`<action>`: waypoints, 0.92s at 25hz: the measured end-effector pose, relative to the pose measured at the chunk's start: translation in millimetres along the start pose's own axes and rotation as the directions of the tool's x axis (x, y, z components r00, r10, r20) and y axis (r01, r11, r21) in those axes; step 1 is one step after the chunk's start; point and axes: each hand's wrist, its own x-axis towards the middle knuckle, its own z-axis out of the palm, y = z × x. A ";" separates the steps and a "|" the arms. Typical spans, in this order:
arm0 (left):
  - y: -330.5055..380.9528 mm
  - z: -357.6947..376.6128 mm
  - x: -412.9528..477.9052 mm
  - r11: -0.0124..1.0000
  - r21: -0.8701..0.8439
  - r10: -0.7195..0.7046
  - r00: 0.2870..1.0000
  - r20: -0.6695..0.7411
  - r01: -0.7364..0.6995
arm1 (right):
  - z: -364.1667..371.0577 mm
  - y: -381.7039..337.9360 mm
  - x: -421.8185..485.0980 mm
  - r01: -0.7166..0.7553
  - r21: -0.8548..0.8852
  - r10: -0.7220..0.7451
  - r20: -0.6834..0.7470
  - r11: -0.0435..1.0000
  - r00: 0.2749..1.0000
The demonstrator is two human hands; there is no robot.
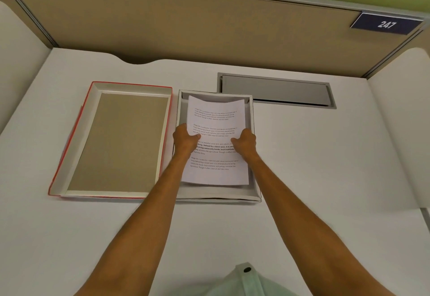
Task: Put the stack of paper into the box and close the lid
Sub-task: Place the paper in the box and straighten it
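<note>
Head view
Desk (pixel 325 179): white top with grey-beige partition walls along its far edge and both sides; a curved notch is cut into the far edge towards the left corner.
Box (pixel 255 179): shallow white tray, open, on the middle of the desk, long side running from the near edge to the far edge.
Stack of paper (pixel 216 114): printed sheets with four blocks of text, held over the open box within its walls. The far end bows upward and its far edge lies close to the box's far wall. The near end sits above the box floor, short of the near wall; whether it touches the floor cannot be told.
Left hand (pixel 186 141): closed on the left edge of the stack about halfway along, thumb on top of the page, fingers curled under and out of sight.
Right hand (pixel 244 143): closed on the right edge of the stack opposite the left, thumb on top, fingers tucked below the sheets.
Lid (pixel 121 142): red-edged, lying upside down just left of the box, its brown inner panel facing up; its right wall is just beside the box's left wall.
Cable hatch (pixel 277 90): grey metal flap set into the desk beyond the box, towards the far right corner.
Number plate (pixel 386 24): dark blue, reads 247, fixed on the far partition at the right.
</note>
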 end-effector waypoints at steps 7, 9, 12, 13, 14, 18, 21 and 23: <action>-8.2 -0.7 -8.1 0.999 -0.001 0.050 0.997 -0.067 -0.050 | 7.5 1.8 -11.6 -0.002 0.077 0.009 -0.093 0.997 0.996; -10.0 -2.4 -10.4 0.997 0.013 0.080 0.995 -0.063 -0.079 | 7.0 3.1 -14.4 0.014 0.112 -0.002 -0.113 0.994 0.994; -15.0 -5.7 -13.3 0.993 0.038 0.115 0.993 -0.031 -0.113 | 0.4 7.1 -15.4 0.010 0.168 0.004 -0.081 0.986 0.997; -16.9 -7.4 -13.2 0.992 0.045 0.119 0.993 -0.012 -0.118 | -2.5 9.1 -15.0 0.001 0.186 0.009 -0.052 0.983 0.999; -18.6 -9.4 -12.6 0.992 0.054 0.115 0.993 0.010 -0.115 | -5.4 10.7 -14.7 -0.013 0.207 0.017 -0.019 0.978 1.000; -21.3 -17.3 -12.5 0.991 0.117 0.056 0.995 0.079 -0.065 | -14.6 9.2 -13.4 -0.108 0.295 0.091 0.073 0.950 0.993; -19.8 -17.9 -16.8 0.995 0.074 0.066 0.993 0.099 -0.074 | -16.6 6.5 -13.9 -0.146 0.320 0.116 0.110 0.936 0.987; -18.8 -16.4 -19.1 0.998 0.023 0.057 0.993 0.101 -0.059 | -16.4 5.3 -13.9 -0.164 0.327 0.129 0.124 0.931 0.984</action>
